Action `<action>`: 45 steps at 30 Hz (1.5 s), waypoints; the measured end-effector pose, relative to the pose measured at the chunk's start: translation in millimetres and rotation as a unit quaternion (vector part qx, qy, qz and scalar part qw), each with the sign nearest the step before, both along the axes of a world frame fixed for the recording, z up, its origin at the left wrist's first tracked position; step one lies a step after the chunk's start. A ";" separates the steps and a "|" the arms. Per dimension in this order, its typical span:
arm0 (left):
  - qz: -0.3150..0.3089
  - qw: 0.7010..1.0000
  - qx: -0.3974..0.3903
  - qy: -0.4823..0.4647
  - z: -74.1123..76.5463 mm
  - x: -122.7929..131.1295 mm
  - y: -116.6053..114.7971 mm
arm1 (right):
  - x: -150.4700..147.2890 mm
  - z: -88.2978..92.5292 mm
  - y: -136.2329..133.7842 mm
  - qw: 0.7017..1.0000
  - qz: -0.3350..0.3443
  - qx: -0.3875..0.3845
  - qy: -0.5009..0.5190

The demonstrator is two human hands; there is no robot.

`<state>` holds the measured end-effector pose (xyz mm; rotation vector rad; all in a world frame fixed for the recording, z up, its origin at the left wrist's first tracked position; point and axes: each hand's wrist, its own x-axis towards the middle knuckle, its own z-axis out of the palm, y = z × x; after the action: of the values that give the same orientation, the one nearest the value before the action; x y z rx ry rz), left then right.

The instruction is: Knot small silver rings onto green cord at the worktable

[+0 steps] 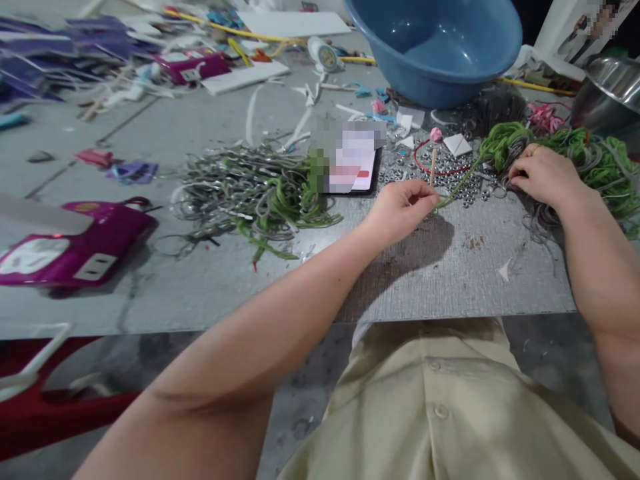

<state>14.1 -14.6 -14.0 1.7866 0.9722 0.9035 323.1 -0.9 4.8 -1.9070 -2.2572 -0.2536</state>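
The grey worktop (175, 293) stretches out wide here, its near edge running fairly straight over a mottled grey floor (305, 400). Below its near left corner I see part of a red chair (55, 423), perhaps. Past the far right corner, darkness meets a white panel (560, 40). Overhead light leaves soft shadows.

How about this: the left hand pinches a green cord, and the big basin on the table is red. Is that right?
Not quite: the head view shows the big basin is blue, not red. The left hand does pinch a green cord.
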 end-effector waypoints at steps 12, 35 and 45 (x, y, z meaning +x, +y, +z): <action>0.012 0.981 -0.183 -0.067 17.4 6.0 -8.7 | -104.3 -9.7 -40.8 0.956 0.213 0.085 0.184; 0.029 0.975 -0.207 -0.075 21.6 6.4 -11.7 | -38.2 23.6 -26.7 0.988 -0.043 -0.111 -0.098; 0.023 0.977 -0.198 -0.071 16.5 4.9 -8.1 | -25.6 20.4 -18.7 0.957 -0.110 -0.231 -0.136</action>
<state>19.1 -22.7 2.5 1.3505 1.0223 0.7886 297.5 -19.6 25.2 -2.5037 -2.4402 -0.0112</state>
